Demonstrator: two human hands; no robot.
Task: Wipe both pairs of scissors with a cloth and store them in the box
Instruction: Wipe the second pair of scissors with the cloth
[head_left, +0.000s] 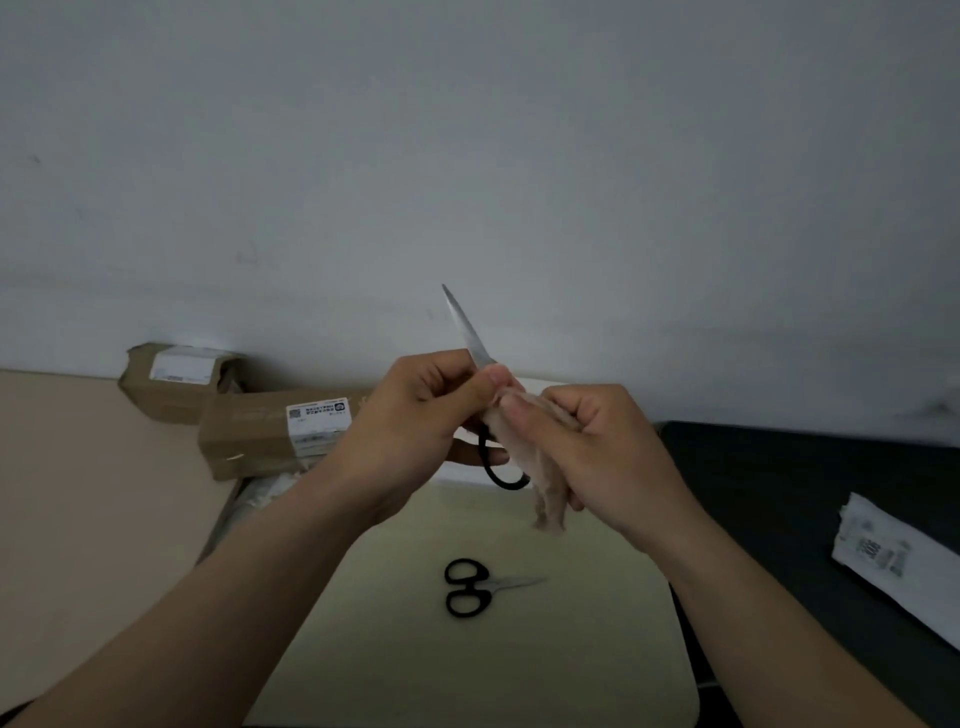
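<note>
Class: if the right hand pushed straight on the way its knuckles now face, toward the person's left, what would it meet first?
Most likely the left hand: the right hand, bunching the cloth, already sits against it at the held scissors. Depth is uncertain.

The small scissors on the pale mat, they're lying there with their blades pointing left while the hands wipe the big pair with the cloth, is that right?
Not quite. In the head view the small scissors lie on the pale mat with blades pointing right, handles to the left. The rest holds: the left hand holds the big scissors while the right hand wipes them with the cloth.
</note>
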